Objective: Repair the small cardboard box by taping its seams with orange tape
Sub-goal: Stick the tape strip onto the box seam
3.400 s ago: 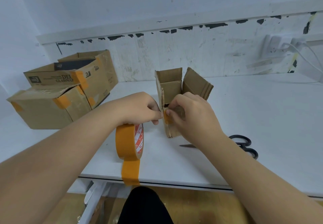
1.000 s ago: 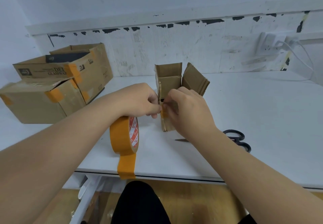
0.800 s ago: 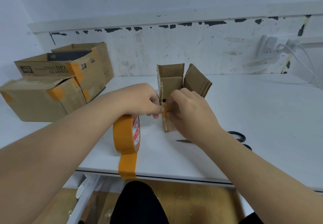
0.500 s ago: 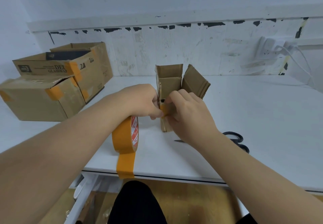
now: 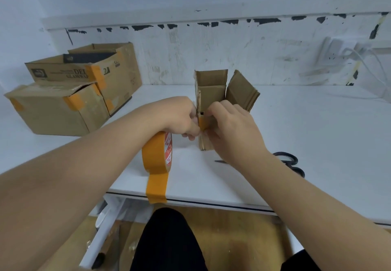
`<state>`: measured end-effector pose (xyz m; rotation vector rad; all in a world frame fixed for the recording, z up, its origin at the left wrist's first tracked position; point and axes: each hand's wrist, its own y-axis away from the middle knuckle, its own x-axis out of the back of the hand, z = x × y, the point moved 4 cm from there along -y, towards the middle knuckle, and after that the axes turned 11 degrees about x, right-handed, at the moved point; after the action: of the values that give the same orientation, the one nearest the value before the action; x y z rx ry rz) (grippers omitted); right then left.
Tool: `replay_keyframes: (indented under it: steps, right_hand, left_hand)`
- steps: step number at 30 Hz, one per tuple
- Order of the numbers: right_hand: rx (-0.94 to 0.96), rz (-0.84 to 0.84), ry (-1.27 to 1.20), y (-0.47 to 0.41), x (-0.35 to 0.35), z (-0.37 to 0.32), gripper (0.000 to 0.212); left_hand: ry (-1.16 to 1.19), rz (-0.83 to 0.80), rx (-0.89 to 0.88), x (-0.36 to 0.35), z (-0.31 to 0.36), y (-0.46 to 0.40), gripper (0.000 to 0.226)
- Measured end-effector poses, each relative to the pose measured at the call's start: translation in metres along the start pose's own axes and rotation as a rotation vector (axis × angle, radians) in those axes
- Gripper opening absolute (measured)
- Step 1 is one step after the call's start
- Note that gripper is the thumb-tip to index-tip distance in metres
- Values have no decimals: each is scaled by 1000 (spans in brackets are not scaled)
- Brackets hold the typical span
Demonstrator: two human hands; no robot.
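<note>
Smoothing further down since earlier, pressing short orange tape strip (image 5: 202, 123) onto small upright brown cardboard box (image 5: 211, 93) mid-table; pinching with left hand (image 5: 179, 118) and right hand (image 5: 228, 127); lower seam remaining untaped.

Both bare forearms reach in from the near edge and converge toward the middle of the scene, the left arm coming from the near left, the right arm from the near right. The left hand (image 5: 182, 118) is seen from the back, knuckles up, its fingers curled under and its fingertips pointing right, meeting the other hand. The right hand (image 5: 230, 129) lies just beside it, back toward the camera, with its fingers bent and pointing left and far. The fingertips of the two hands are pressed close together; whether they touch cannot be told. Both wrists are held nearly straight.
</note>
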<state>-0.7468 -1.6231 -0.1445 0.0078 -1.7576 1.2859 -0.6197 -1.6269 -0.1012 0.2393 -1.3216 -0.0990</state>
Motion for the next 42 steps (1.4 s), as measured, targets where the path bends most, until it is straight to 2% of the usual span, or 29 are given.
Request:
replay_keyframes:
  steps: [4,7,9,11,15,17,19,21,23,25,27,29,31,34,37,39,42]
  right_hand:
    - [22,-62,-43,2,3,2,16]
    - [88,-88,-79,8,12,3,31]
    - [124,-24,-102,12,28,3,39]
    - [97,88,-119,16,49,5,34]
    - [-134,276,-197,25,80,31,27]
    - [-270,207,-230,28,79,48,28]
    - [-341,64,-256,31,69,59,32]
    - [-338,-49,-265,33,58,60,40]
    - [-312,-110,-274,34,47,56,49]
    - [-290,-135,-286,31,39,51,56]
    - [-258,-134,-284,24,32,45,58]
    - [-234,-123,-292,16,26,39,58]
    - [-220,-114,-289,8,21,35,59]
    - [-206,-111,-267,1,17,37,61]
    - [-171,-133,-222,0,19,41,62]
    - [-164,-141,-197,3,22,45,55]
    - [-150,-87,-181,8,28,52,33]
  left_hand:
    - [-17,5,-11,0,-2,1,16]
    - [-55,38,-11,2,-3,-1,17]
    - [-84,63,2,5,-4,-1,17]
    - [-118,65,17,8,-6,-2,19]
    - [-182,49,109,10,-14,-3,20]
    - [-218,82,155,14,-18,-4,20]
    - [-226,118,200,19,-21,-4,23]
    - [-201,166,246,26,-29,-2,23]
    - [-203,261,253,34,-34,6,40]
    - [-161,402,157,40,-34,13,41]
    - [-119,456,9,40,-25,19,34]
    - [-152,364,-66,32,-15,21,41]
    - [-190,269,-61,25,-6,16,52]
    - [-213,189,-89,19,6,8,45]
    - [-200,193,-150,12,16,3,39]
    - [-190,244,-190,7,22,3,38]
    - [-184,305,-262,3,28,7,35]
